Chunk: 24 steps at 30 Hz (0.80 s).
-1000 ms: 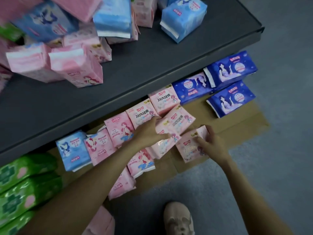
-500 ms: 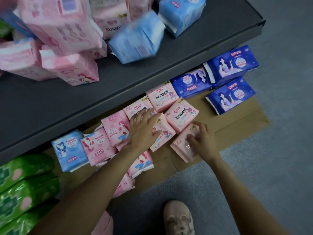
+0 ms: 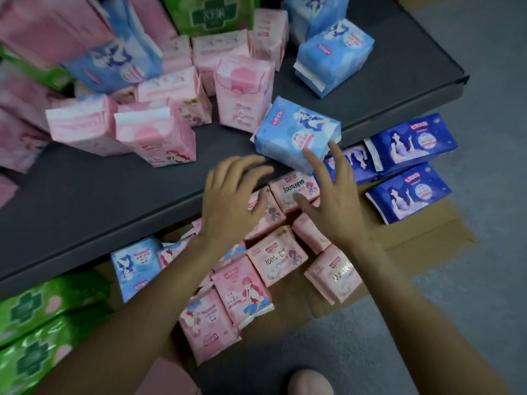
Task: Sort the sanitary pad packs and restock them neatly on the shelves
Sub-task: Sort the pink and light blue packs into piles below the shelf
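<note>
A light blue pad pack [image 3: 296, 136] sits tilted at the front edge of the dark shelf [image 3: 85, 201], overhanging it toward the right end. My right hand [image 3: 332, 201] reaches up at it with fingers spread and straight; the fingertips look to be touching the pack's lower side, though motion blur keeps me from being sure. That grip is apart, clamped on nothing. My left hand [image 3: 231, 201] hovers just beside it over the shelf's front edge, fingers splayed and relaxed, also holding nothing.

Further back on the shelf, pink packs [image 3: 155, 138] stand upright in a loose cluster, with another light blue pack [image 3: 333, 57] near the right end and a green pack [image 3: 216, 14] at the back.

Below the shelf's front edge, flat cardboard [image 3: 413, 240] carries pale pink packs [image 3: 278, 259] lying in rows under my hands. Dark blue packs [image 3: 407, 192] lie at the cardboard's right side, green packs [image 3: 42, 309] are stacked at the left, and a small light blue pack [image 3: 135, 266] lies between those and the pink ones. A shoe toe [image 3: 310, 383] shows on the grey floor.
</note>
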Available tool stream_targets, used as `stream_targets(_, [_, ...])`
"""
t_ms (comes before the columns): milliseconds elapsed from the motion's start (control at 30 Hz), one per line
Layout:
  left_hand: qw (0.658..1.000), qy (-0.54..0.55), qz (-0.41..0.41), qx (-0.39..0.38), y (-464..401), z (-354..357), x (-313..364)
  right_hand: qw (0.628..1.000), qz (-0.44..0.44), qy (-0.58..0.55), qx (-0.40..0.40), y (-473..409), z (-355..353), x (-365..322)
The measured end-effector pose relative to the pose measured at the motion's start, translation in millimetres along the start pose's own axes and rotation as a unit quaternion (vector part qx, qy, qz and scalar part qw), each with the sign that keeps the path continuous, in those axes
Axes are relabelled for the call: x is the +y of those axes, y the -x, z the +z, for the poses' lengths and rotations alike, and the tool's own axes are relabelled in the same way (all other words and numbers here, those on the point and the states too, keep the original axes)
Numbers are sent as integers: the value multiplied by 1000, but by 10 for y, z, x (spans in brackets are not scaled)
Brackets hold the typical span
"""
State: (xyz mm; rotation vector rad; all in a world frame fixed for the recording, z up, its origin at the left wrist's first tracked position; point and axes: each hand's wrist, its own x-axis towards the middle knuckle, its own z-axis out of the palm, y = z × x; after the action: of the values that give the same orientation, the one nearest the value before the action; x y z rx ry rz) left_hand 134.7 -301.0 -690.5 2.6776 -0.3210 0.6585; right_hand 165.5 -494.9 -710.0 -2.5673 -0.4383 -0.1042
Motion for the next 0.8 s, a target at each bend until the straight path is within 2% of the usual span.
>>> stream_targets(133, [997, -17, -68, -29, -295, -138, -350, 997, -5, 50, 65, -389, -10, -22])
stream_targets(233, [995, -16, -59, -84, -543, -108, -463, 994, 0, 52, 95, -680, -38, 27])
stream_targets(367, [986, -61, 50, -148, -993, 131, -351, 999, -28, -20, 28, -1036, -89, 177])
stream_targets(433, [976, -88, 44, -195, -1195, 261, -267, 998, -58, -7, -2, -1171, -228, 290])
stream_targets(500, [963, -122, 11, -240, -1311, 410, -244, 996, -69, 47, 10, -1331, -415, 412])
stream_targets(567, [960, -134, 9, -244, -1305, 497, -260, 990, -77, 115, 15, -1536, -563, 489])
stream_targets(667, [970, -145, 33, -192, -1252, 580, -295, 966, -121, 220, -64, -1922, -640, 514])
stream_targets(800, [968, -167, 37, -181, -1225, 649, -299, 909, -145, 367, -137, -2316, -579, 558])
